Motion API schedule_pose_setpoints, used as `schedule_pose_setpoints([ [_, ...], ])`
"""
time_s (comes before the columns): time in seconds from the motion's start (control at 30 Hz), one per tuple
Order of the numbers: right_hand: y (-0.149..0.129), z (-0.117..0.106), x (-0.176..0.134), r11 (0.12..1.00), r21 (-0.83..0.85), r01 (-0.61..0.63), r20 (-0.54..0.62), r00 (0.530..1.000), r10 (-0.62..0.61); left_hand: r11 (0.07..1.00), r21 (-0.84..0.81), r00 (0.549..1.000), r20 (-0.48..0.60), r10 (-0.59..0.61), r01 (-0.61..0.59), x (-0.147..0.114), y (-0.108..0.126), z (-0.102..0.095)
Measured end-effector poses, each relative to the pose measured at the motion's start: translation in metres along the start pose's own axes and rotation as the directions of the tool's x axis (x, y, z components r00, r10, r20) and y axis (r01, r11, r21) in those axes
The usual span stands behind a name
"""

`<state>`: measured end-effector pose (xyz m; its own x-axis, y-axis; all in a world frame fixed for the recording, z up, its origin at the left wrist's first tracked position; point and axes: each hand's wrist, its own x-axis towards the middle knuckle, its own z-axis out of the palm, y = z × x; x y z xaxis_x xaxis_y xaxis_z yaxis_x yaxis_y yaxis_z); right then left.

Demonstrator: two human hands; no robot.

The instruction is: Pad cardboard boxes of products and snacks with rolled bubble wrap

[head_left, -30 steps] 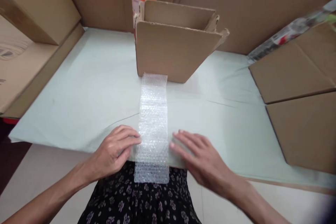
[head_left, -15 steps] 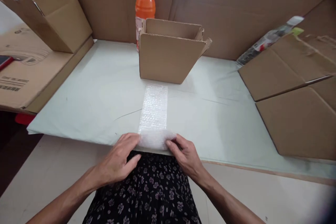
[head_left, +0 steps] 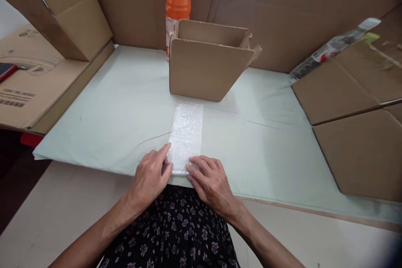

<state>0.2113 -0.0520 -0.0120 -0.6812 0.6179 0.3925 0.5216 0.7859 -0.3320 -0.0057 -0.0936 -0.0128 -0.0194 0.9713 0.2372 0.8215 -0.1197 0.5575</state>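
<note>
A narrow strip of clear bubble wrap (head_left: pixel 187 127) lies flat on the pale green cloth, its near end close to the table's front edge. That near end looks folded over or rolled into a thicker ridge. At its lower left corner my left hand (head_left: pixel 151 172) has its thumb and fingers closed on the wrap, the index finger lying along the left side. My right hand (head_left: pixel 211 180) closes its thumb and bent fingers on the lower right part. Whether anything lies inside the wrap cannot be made out.
An open cardboard box (head_left: pixel 201 69) stands beyond the wrap, with an orange bottle (head_left: pixel 178 4) behind it. Closed-looking cartons (head_left: pixel 361 146) and a tilted clear bottle (head_left: pixel 333 48) are at right. Another open box (head_left: pixel 81 21) sits on a large flat carton (head_left: pixel 40 79) at left.
The near end of the bubble wrap, raised and loose between my hands before, now lies pressed down flat. My right hand has moved slightly left, and my left index finger has shifted up the wrap's edge.
</note>
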Motion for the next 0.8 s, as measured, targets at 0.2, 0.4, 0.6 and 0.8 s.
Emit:
schedule_pose_setpoints([
  [0.2, 0.006, 0.002, 0.011, 0.952, 0.254, -0.172, -0.029, 0.982, 0.185, 0.950, -0.147, 0.957, 0.053, 0.285, -0.275, 0.001, 0.002, -0.022],
  [0.4, 0.015, -0.008, 0.019, 0.960, 0.169, -0.222, -0.109, 0.964, 0.242, 0.991, -0.065, 0.991, 0.057, 0.122, -0.118, 0.029, 0.001, -0.003],
  [0.6, 0.022, -0.010, 0.024, 0.995, 0.054, -0.084, 0.042, 0.996, 0.082, 0.985, -0.010, 0.985, 0.010, 0.171, -0.171, 0.042, -0.001, 0.000],
  [0.8, 0.027, -0.015, 0.026, 0.929, 0.274, -0.247, 0.094, 0.969, 0.230, 0.966, -0.164, 0.963, 0.143, 0.226, -0.202, 0.039, -0.002, -0.012],
])
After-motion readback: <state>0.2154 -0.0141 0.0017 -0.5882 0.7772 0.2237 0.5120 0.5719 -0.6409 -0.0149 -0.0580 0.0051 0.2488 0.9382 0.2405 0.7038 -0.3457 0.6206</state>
